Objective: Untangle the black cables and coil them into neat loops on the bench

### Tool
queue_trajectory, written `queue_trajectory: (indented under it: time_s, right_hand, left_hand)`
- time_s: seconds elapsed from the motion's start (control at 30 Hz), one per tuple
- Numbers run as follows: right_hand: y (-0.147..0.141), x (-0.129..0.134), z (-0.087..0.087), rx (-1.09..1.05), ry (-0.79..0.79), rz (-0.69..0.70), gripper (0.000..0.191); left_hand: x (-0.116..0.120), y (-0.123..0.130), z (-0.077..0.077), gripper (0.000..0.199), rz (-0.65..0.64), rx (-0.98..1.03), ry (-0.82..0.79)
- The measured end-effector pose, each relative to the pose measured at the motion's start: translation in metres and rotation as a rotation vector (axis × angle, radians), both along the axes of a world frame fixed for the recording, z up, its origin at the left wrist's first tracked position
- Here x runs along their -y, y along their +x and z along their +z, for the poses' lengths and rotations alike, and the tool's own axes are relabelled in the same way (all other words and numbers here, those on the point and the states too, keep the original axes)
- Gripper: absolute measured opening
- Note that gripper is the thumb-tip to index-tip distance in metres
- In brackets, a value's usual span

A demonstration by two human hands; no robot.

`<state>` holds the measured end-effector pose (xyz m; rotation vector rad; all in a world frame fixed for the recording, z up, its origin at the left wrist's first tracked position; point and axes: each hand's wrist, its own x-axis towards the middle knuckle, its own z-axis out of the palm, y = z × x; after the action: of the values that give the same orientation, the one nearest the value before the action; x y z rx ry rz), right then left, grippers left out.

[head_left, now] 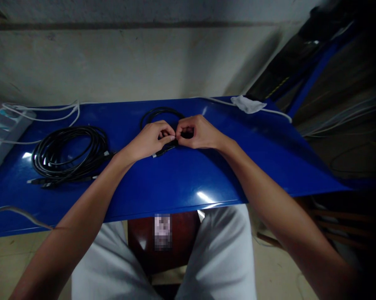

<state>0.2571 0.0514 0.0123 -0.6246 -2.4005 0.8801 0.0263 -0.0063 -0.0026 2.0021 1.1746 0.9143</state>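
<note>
Head view: left hand (153, 138) and right hand (198, 132) meet over a small black cable (163, 109) lying on the blue counter (175, 179). Fingers on both narrow to a pinch, fingertips almost together; whatever lies between is too small to make out. Cable loops out behind the hands, toward the wall (128, 66); one plug (155, 155) shows just below the left fingers. Thicker black coil (42, 156) near the left forearm, plug ends loose. Power strip (14, 131) at far left; crumpled white cloth (247, 104) on the back edge, right.
</note>
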Motion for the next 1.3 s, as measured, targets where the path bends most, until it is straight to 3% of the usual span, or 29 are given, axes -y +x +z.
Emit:
queue_trajectory:
  time_s: [0.33,0.67,0.9,1.3]
  right_hand:
    - [-0.001,-0.001,-0.004,0.004,0.029,-0.016,0.009]
    - [-0.002,0.003,0.000,0.002,0.022,0.001,0.011]
    - [-0.003,0.005,0.001,-0.004,0.012,0.019,0.012]
    - [-0.002,0.006,0.000,0.006,-0.046,0.059,0.014]
  left_hand:
    - [0.001,0.002,0.000,0.017,0.013,0.010,-0.039]
    - [0.005,-0.002,0.015,0.023,0.025,0.035,-0.100]
    - [0.007,-0.007,0.025,0.025,-0.013,0.056,-0.097]
    - [0.006,-0.008,0.028,0.026,-0.092,0.036,-0.153]
